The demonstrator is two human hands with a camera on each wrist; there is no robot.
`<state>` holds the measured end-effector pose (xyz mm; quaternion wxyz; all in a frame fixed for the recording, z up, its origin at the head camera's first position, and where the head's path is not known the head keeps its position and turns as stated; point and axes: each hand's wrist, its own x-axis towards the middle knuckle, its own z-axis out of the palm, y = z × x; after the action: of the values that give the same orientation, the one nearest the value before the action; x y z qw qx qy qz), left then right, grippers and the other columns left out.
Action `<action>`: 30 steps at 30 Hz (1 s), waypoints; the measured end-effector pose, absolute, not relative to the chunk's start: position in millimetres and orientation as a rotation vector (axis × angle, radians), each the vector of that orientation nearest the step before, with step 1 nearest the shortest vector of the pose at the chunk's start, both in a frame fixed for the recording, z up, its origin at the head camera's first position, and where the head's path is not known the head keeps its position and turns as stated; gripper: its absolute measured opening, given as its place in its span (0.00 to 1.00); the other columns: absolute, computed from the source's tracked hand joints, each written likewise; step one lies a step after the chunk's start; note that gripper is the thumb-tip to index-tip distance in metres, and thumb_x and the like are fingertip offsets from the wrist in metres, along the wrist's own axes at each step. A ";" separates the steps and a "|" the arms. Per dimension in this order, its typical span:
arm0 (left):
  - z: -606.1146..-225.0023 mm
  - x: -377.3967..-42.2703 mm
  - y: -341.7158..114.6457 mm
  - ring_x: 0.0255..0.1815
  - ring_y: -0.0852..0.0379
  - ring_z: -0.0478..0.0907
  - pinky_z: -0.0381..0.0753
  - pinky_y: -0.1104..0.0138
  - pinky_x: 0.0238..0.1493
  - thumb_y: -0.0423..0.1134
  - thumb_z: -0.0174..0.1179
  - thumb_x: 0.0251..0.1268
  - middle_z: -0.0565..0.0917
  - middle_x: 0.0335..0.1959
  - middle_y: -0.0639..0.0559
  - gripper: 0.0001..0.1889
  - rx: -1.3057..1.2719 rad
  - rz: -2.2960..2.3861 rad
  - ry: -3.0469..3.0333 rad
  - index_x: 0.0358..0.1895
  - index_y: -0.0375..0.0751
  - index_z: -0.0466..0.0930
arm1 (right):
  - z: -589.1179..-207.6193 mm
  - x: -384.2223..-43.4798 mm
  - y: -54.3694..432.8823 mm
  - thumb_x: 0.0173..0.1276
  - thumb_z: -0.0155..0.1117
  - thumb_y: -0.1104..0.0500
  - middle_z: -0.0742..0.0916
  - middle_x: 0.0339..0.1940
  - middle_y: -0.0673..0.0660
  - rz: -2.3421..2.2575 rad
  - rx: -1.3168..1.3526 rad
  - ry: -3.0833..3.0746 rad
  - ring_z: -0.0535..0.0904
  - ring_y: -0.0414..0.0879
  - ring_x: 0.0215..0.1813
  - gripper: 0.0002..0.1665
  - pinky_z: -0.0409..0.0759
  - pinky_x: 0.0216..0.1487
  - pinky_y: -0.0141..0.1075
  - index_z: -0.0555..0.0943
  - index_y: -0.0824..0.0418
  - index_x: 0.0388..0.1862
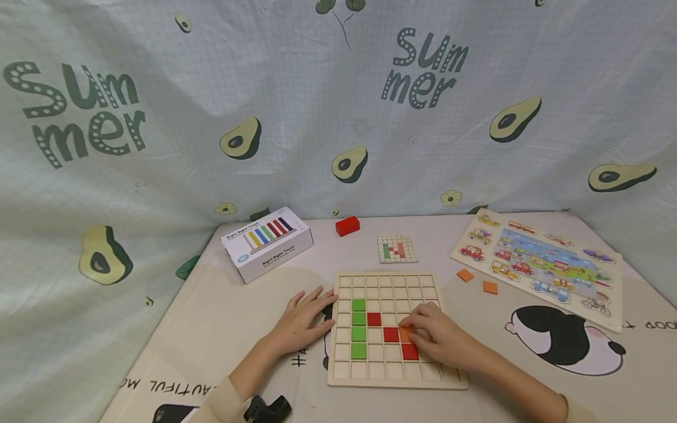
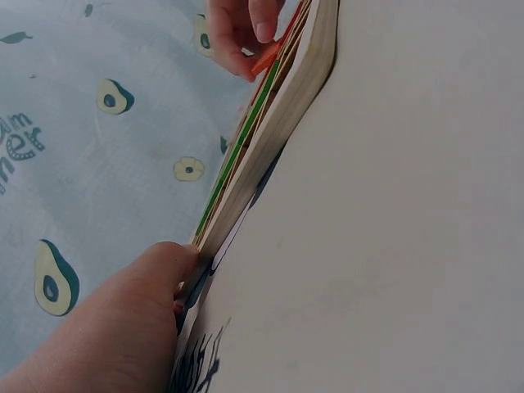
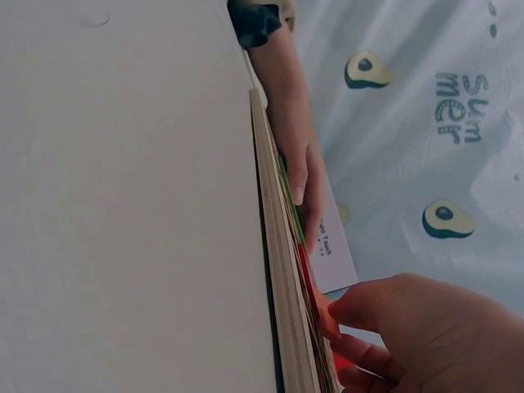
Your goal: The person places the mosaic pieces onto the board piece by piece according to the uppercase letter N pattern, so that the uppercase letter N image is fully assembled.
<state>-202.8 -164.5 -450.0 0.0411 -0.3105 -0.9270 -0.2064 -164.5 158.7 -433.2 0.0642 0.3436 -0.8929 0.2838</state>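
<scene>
A wooden grid board point(image 1: 396, 385) lies on the table with a column of green square tiles point(image 1: 359, 333) and 3 red tiles point(image 1: 391, 334) in its cells. My right hand point(image 1: 441, 338) pinches an orange tile point(image 1: 405, 334) between thumb and fingers, just above the red tile nearest the front. The right wrist view also shows that orange tile point(image 3: 327, 318) by the thumb, tilted at the board's surface. With fingers spread, my left hand point(image 1: 298, 326) rests on the table and touches the board's left edge. Its thumb point(image 2: 168, 266) meets that edge in the left wrist view.
Two loose orange tiles point(image 1: 490, 287) lie right of the board. Behind it is a small pattern card point(image 1: 397, 249), with a red block point(image 1: 347, 226) farther back. A white printed box point(image 1: 275, 244) stands at back left. A vehicle picture board point(image 1: 545, 267) occupies the right side.
</scene>
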 end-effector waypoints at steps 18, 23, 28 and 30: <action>-451.9 -203.4 -164.5 0.71 0.53 0.51 0.44 0.49 0.66 0.55 0.49 0.65 0.64 0.67 0.54 0.29 -0.944 -0.628 -2.837 0.67 0.48 0.63 | -433.2 -165.0 159.5 0.60 0.63 0.62 0.75 0.39 0.43 0.850 1.049 -2.726 0.66 0.37 0.44 0.12 0.71 0.43 0.33 0.81 0.54 0.44; -451.4 -203.2 -164.6 0.71 0.52 0.51 0.44 0.49 0.66 0.55 0.49 0.65 0.63 0.67 0.54 0.29 -0.946 -0.636 -2.838 0.67 0.47 0.63 | -431.5 -167.2 161.0 0.60 0.63 0.63 0.76 0.40 0.43 0.861 1.049 -2.716 0.68 0.37 0.45 0.12 0.72 0.44 0.33 0.81 0.54 0.43; -450.9 -203.0 -164.3 0.70 0.50 0.52 0.45 0.48 0.66 0.55 0.49 0.65 0.64 0.67 0.53 0.29 -0.951 -0.653 -2.831 0.67 0.47 0.64 | -427.9 -170.2 164.7 0.60 0.62 0.63 0.76 0.44 0.45 0.833 1.017 -2.714 0.68 0.40 0.47 0.12 0.72 0.44 0.35 0.81 0.55 0.43; -450.8 -203.1 -164.3 0.70 0.50 0.53 0.45 0.48 0.65 0.54 0.50 0.65 0.64 0.67 0.53 0.29 -0.954 -0.653 -2.827 0.67 0.47 0.64 | -425.2 -171.8 166.7 0.60 0.62 0.64 0.77 0.43 0.46 0.829 1.000 -2.707 0.69 0.41 0.47 0.12 0.72 0.44 0.36 0.81 0.56 0.44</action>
<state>-203.1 -164.3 -450.8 0.0438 -0.3121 -0.9247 -0.2135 -171.8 166.7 -425.2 0.0697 0.3322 -0.8994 0.2754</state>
